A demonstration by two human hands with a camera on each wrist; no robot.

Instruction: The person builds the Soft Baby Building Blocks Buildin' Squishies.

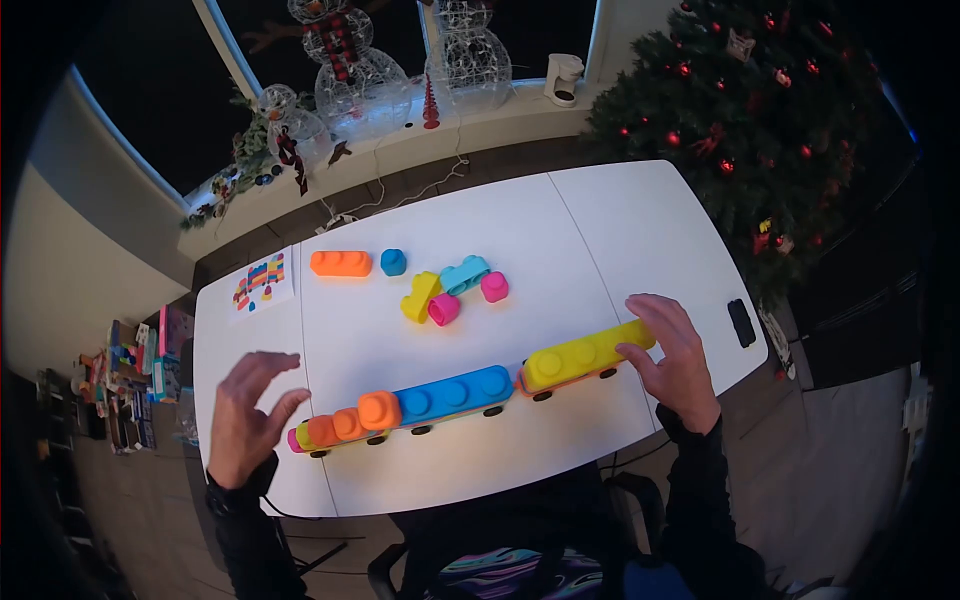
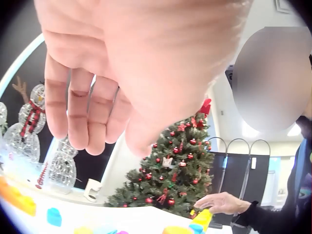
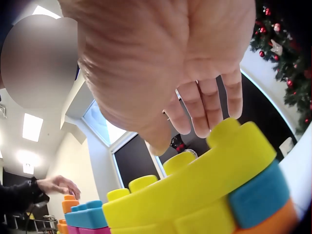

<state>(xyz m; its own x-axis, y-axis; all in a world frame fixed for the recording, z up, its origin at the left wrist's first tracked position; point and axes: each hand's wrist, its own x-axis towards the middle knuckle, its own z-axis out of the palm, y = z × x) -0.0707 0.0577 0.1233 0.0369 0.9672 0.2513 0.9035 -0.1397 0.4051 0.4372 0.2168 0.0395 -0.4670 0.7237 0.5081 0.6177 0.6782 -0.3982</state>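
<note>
A long toy train of building blocks on wheels crosses the front of the table. Its yellow block (image 1: 588, 355) tops the right-hand car, its blue block (image 1: 452, 394) the middle, and orange blocks (image 1: 347, 424) the left end. My right hand (image 1: 672, 362) hangs around the right end of the yellow block with fingers and thumb spread and gripping nothing. In the right wrist view, the fingers (image 3: 202, 100) extend above the yellow block's studs, over teal and orange pieces. Beyond the train's left end, my left hand (image 1: 252, 415) is raised, relaxed and holding nothing.
Loose blocks lie farther back: orange (image 1: 341, 263), dark blue (image 1: 393, 262), yellow (image 1: 420, 297), light blue (image 1: 464, 275) and pink (image 1: 495, 287). A picture sheet (image 1: 264, 285) lies at the back left, a black object (image 1: 741, 322) near the right edge. A Christmas tree (image 1: 740, 130) stands beyond.
</note>
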